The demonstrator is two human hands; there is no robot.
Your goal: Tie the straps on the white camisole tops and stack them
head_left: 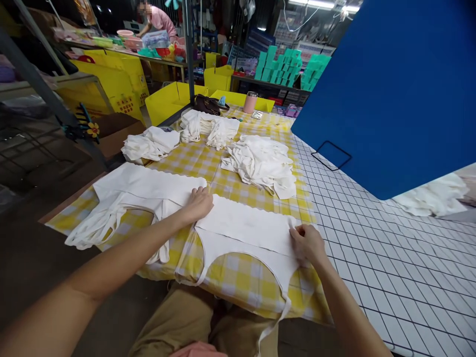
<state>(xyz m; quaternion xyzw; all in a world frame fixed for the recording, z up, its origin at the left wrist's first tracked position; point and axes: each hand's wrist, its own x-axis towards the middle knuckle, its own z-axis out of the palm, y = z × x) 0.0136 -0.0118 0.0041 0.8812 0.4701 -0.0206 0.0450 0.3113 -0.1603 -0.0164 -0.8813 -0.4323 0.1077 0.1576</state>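
Observation:
A white camisole (245,223) lies flat on the yellow checked tablecloth, its scalloped hem away from me and its thin straps toward me. One strap hangs over the table's front edge. My left hand (200,204) is closed on the camisole's upper left corner. At the opposite upper corner, my right hand (308,241) pinches the cloth between thumb and fingers. Left of it lies a stack of white camisoles (148,183), straps bunched toward me; my left hand covers the stack's near right corner.
A loose heap of white garments (262,161) lies farther up the tablecloth (197,166), with folded white piles (213,126) behind. A pink tumbler (250,102) stands at the far end. A black wire grid (357,248) and large blue panel (394,99) flank the right. A person (159,20) bends over another table.

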